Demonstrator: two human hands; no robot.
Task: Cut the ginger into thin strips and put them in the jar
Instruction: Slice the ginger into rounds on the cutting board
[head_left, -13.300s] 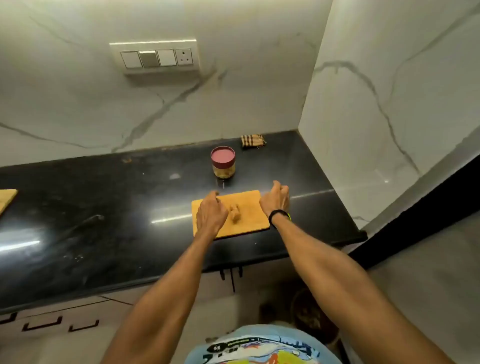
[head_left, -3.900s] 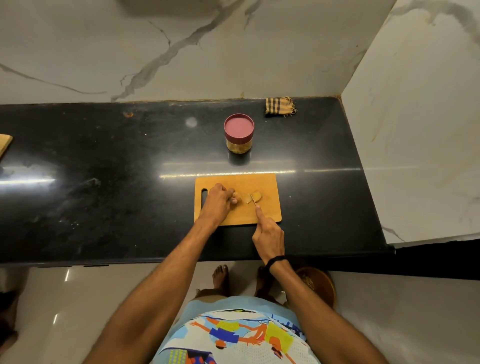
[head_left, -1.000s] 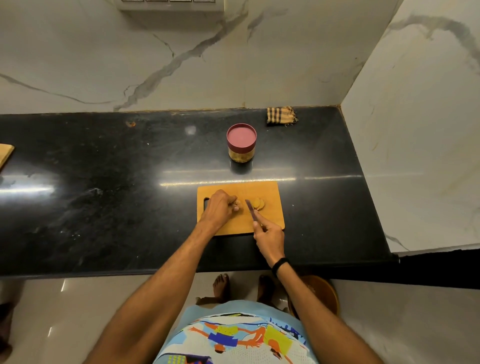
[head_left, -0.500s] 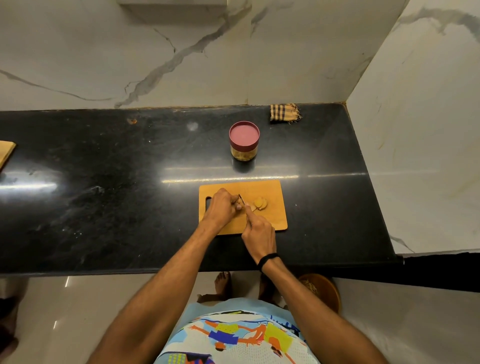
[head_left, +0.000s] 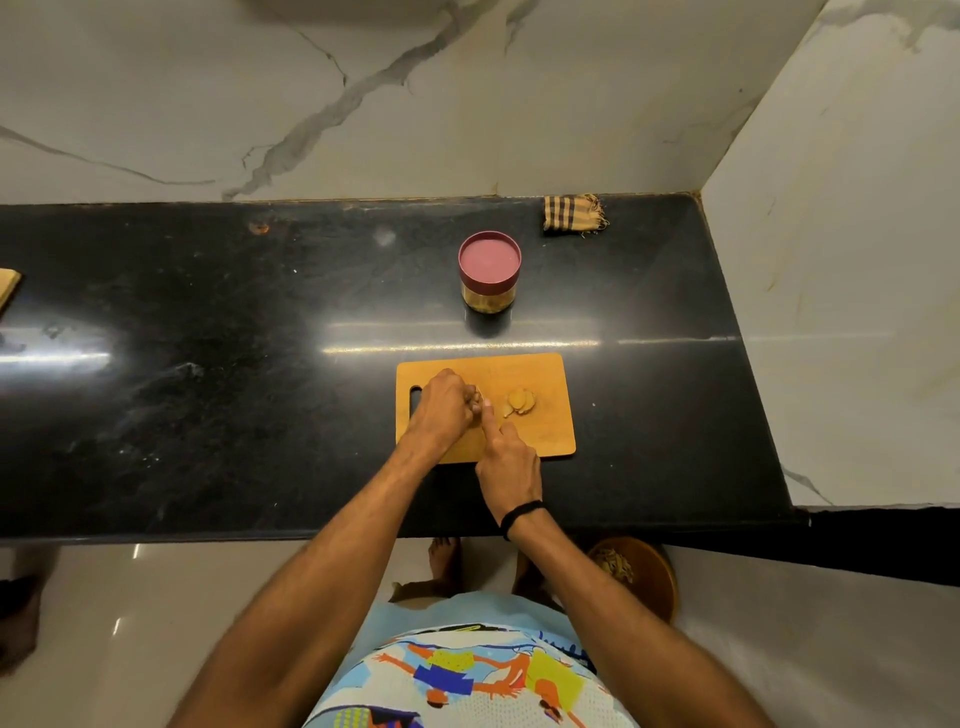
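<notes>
Left hand (head_left: 444, 410): curled, fingertips pinning a ginger piece (head_left: 486, 403) to the cutting board (head_left: 550, 436)
Right hand (head_left: 511, 465): forefinger stretched toward the left fingertips, the rest curled; I cannot tell what it grips
Cut ginger (head_left: 519, 402): small heap on the cutting board, just right of both hands
Jar (head_left: 489, 278): beyond the cutting board, maroon lid on
Cloth (head_left: 574, 213): far corner of the counter (head_left: 208, 364)
</notes>
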